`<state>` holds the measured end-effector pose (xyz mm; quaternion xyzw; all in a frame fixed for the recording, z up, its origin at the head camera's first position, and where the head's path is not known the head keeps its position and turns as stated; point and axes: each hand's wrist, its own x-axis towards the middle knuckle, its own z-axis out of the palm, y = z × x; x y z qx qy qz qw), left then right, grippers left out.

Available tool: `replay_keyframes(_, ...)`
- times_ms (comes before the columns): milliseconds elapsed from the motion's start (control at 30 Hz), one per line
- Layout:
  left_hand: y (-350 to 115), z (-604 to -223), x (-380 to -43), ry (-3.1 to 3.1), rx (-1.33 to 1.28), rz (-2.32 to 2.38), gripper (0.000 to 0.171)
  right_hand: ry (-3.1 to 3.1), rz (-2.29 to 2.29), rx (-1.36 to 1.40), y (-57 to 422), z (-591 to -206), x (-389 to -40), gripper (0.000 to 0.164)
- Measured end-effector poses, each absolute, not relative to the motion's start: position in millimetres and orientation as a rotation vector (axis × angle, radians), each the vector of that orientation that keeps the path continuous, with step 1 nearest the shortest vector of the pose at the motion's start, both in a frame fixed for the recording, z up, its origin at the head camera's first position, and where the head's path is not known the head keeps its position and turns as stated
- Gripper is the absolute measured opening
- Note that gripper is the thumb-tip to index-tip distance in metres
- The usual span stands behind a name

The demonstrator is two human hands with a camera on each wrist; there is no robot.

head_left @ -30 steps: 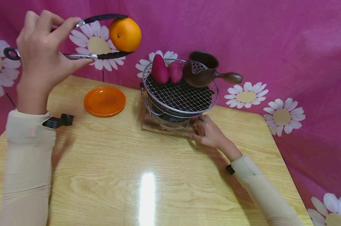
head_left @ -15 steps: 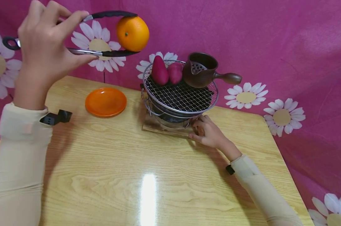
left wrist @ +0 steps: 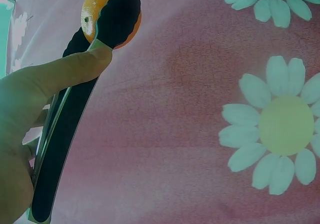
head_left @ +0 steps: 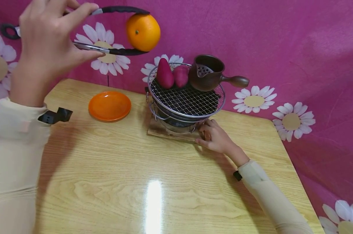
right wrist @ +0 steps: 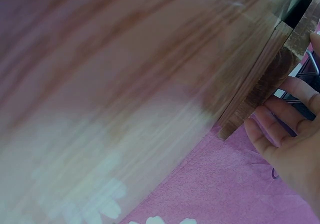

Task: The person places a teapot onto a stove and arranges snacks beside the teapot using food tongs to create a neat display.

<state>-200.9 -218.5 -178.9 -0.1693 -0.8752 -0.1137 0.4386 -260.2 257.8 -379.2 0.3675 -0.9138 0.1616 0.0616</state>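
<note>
High at the upper left, my left hand (head_left: 47, 42) grips a pair of tongs (head_left: 123, 52) with black tips and metal arms. Between the tips an orange (head_left: 143, 32) is held in the air, left of and above the grill. In the left wrist view, the thumb lies along one arm of the tongs (left wrist: 65, 114), and a black tip covers part of the orange (left wrist: 91, 14). My right hand (head_left: 215, 136) holds the right end of the wooden base (head_left: 170, 135) under a small round grill (head_left: 191, 100); in the right wrist view its fingers (right wrist: 272, 124) touch the wood's edge.
On the grill's wire mesh stand two reddish-purple sweet potatoes (head_left: 165, 74) and a dark brown side-handled pot (head_left: 207, 73). An orange plate (head_left: 110, 106) lies left of the grill on the wooden table (head_left: 106, 182). A pink flowered cloth (head_left: 281, 48) hangs behind.
My left hand has carried the tongs and orange to the right and slightly up, toward the grill. The right hand stays at the wooden base.
</note>
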Motion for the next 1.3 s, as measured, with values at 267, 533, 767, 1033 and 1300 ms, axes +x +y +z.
replay_keyframes(267, -214, -171, -202, -2.185, -0.47, -0.25, 0.074, -2.77, 0.484, 1.11, 256, -380, -262, 0.027)
replay_keyframes(533, -210, -167, -204, -2.169, -0.515, -0.216, 0.075, -2.76, 0.488, 1.118, 254, -381, -263, 0.028)
replay_keyframes(767, -205, -161, -203, -2.194, -0.535, -0.159, 0.078, -2.754, 0.493, 1.116, 253, -382, -264, 0.026)
replay_keyframes(1033, -197, -158, -204, -2.198, -0.569, -0.1, 0.076, -2.746, 0.49, 1.111, 252, -382, -264, 0.027)
replay_keyframes(1300, -187, -156, -206, -2.214, -0.594, -0.031, 0.08, -2.721, 0.489, 1.132, 251, -383, -265, 0.027)
